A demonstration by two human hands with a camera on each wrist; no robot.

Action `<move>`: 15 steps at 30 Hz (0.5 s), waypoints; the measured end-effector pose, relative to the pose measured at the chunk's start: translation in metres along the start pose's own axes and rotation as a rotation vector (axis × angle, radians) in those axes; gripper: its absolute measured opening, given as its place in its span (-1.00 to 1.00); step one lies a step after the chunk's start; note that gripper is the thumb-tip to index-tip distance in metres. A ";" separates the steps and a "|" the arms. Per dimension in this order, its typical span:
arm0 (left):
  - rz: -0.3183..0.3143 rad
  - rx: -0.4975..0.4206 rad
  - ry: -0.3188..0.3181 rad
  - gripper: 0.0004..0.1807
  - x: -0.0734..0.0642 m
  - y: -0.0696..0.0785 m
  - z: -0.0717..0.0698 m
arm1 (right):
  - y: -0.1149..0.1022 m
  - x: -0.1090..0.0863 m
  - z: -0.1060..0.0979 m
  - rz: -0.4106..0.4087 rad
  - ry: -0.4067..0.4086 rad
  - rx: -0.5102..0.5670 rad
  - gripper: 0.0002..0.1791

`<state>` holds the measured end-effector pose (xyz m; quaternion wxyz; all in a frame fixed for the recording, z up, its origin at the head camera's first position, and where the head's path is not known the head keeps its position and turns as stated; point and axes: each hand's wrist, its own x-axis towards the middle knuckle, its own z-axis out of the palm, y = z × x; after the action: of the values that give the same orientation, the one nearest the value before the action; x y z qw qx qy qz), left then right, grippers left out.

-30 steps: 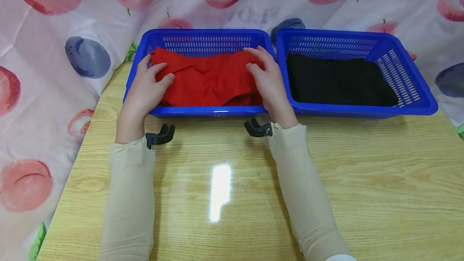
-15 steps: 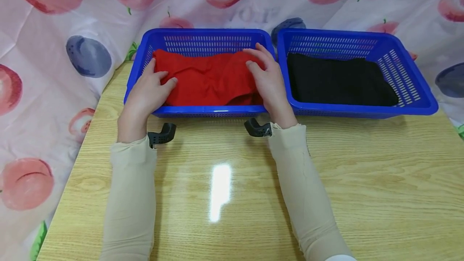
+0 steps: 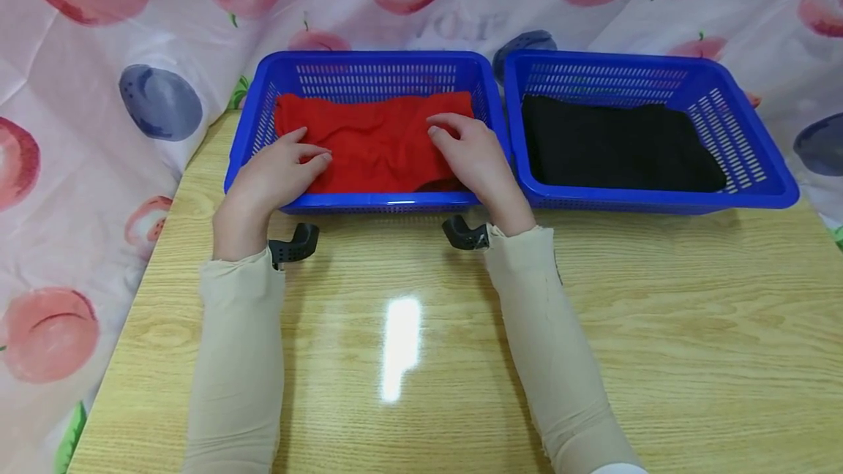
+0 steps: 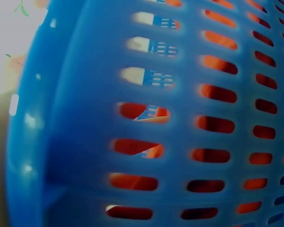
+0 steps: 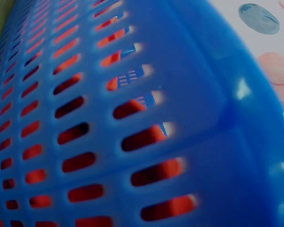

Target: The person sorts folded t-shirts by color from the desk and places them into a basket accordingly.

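Observation:
A folded red cloth (image 3: 378, 141) lies in the left blue basket (image 3: 382, 199), a little wrinkled on top. Over its left part my left hand (image 3: 276, 170) reaches across the basket's near corner, thumb and fingers loosely spread on the fabric. My right hand (image 3: 481, 163) crosses the near rim on the other side, fingertips at the cloth's right part. Neither hand grips the fabric. Both wrist views are filled by the basket's slotted wall (image 4: 184, 94), with red cloth showing through the slots; the hands are out of those views.
To the right, close beside the first, stands a second blue basket (image 3: 658, 200) holding a folded black cloth (image 3: 619, 145). Both are on a wooden table (image 3: 408, 328). A fruit-patterned sheet (image 3: 217, 28) hangs behind and at the left.
Both hands have shifted inward over the red cloth, the left one to the right and the right one to the left. The cloth's far right corner now shows. The baskets stay in place.

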<state>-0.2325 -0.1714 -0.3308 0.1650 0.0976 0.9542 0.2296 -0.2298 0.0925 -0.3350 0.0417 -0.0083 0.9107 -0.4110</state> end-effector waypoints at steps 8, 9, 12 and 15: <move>-0.020 0.025 -0.053 -0.44 -0.002 0.000 0.001 | -0.002 0.001 0.003 -0.006 -0.056 -0.138 -0.54; -0.023 0.025 -0.056 -0.44 -0.002 0.000 0.001 | -0.002 0.001 0.003 -0.008 -0.061 -0.151 -0.54; -0.028 0.021 -0.058 -0.43 -0.002 0.001 0.001 | -0.003 0.001 0.003 -0.010 -0.072 -0.179 -0.53; -0.029 0.019 -0.056 -0.43 -0.002 0.001 0.001 | -0.003 0.001 0.003 -0.014 -0.075 -0.176 -0.53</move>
<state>-0.2305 -0.1704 -0.3303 0.1939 0.0915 0.9527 0.2154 -0.2304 0.0881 -0.3347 0.0718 -0.0337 0.9409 -0.3291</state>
